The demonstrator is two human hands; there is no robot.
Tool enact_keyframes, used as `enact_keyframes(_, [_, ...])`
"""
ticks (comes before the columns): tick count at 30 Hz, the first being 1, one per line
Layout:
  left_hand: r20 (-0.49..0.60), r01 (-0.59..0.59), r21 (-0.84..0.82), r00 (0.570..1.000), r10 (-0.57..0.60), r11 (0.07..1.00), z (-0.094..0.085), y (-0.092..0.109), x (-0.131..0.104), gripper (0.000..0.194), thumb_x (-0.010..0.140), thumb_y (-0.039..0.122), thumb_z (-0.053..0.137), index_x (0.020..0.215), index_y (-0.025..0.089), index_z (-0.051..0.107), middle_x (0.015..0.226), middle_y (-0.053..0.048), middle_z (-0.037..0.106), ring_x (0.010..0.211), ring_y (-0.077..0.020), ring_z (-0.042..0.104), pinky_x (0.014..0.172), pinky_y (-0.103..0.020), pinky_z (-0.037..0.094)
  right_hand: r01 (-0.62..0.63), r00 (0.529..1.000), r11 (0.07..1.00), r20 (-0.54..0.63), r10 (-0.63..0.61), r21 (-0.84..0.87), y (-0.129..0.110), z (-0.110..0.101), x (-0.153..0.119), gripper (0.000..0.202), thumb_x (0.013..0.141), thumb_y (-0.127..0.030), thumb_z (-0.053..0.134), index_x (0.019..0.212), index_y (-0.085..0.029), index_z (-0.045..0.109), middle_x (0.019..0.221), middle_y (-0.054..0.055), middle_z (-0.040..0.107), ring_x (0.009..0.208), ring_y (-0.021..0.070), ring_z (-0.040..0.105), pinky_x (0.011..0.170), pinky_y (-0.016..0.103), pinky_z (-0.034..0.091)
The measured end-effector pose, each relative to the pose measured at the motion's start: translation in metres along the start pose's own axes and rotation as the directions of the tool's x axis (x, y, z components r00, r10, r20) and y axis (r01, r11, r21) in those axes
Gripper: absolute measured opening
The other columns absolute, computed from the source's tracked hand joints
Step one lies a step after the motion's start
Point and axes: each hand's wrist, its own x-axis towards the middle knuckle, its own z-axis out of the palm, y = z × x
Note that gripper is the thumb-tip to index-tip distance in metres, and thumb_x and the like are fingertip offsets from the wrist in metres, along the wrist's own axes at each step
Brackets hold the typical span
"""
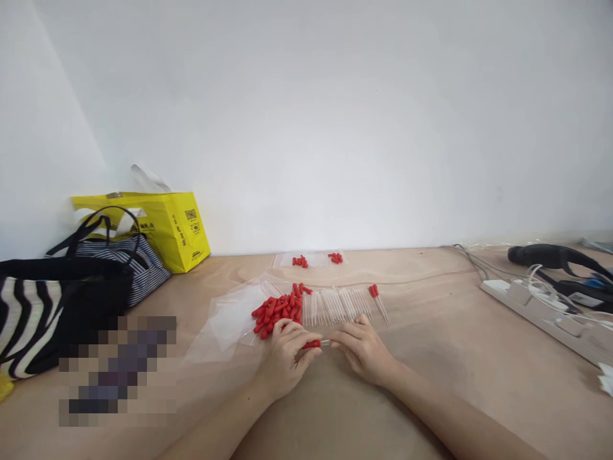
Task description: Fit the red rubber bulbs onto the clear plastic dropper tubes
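Left forearm (230, 409): slanting in bare from the bottom edge, and look,
Left hand (290, 354): curling its fingers over, thumb pressing up from below, pinching!
Right forearm (445, 402): angling in from the lower right, bare too,
Right hand (364, 351): bending its fingers, tips pointing left,
Hands: facing each other closely, not touching!

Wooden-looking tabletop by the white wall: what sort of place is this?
Probably an ordinary indoor room, perhaps at home, with a table used for small handwork: a pile of red bulbs lies beside a row of clear tubes, and a yellow shopping bag stands against the wall.
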Motion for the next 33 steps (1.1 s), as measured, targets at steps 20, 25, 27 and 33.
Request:
enact_keyframes(20, [-0.099,0.042,-0.017,0.994,-0.043,0.999,0.004,-0.005,0.001,0.017,0.081,0.032,0.048,0.074,0.021,0.059,0.070,0.000,0.064,0.070,-0.0147,0.053,0.082,-0.037,0.030,-0.033,0.999,0.990,0.014,0.031,0.140,0.002,0.009,0.000,0.021,0.087,-0.018,0.035,0.092,-0.018,0.055,0.074,0.004,0.059,0.064,0.0125,0.047,0.063,0.028,0.032])
enact_keyframes(25, [-0.083,0.049,-0.067,0.995,-0.055,0.997,0.003,-0.007,0.003,0.018,0.081,0.033,0.047,0.074,0.021,0.059,0.070,0.001,0.064,0.070,-0.0149,0.054,0.081,-0.036,0.032,-0.036,0.998,0.988,0.064,0.026,0.149,0.007,0.007,0.001,0.022,0.088,-0.021,0.035,0.097,-0.019,0.055,0.075,0.004,0.058,0.069,0.0129,0.049,0.065,0.027,0.033])
enact_keyframes(27, [-0.095,0.066,-0.076,0.993,-0.073,0.995,0.004,-0.006,0.003,0.019,0.081,0.032,0.047,0.074,0.021,0.059,0.070,0.000,0.064,0.070,-0.0154,0.055,0.080,-0.036,0.033,-0.041,0.997,0.989,0.068,0.031,0.145,0.007,0.006,0.001,0.022,0.088,-0.021,0.035,0.097,-0.019,0.055,0.075,0.004,0.058,0.069,0.0129,0.049,0.065,0.027,0.034])
enact_keyframes(33, [-0.010,0.072,-0.012,0.997,-0.072,0.997,0.001,-0.013,0.004,0.016,0.081,0.033,0.048,0.081,0.024,0.060,0.076,0.000,0.064,0.078,-0.0168,0.054,0.087,-0.039,0.030,-0.108,0.979,0.986,0.184,0.084,0.123,0.006,0.004,0.000,0.024,0.086,-0.016,0.035,0.099,-0.019,0.055,0.085,0.005,0.056,0.075,0.0134,0.048,0.067,0.026,0.035])
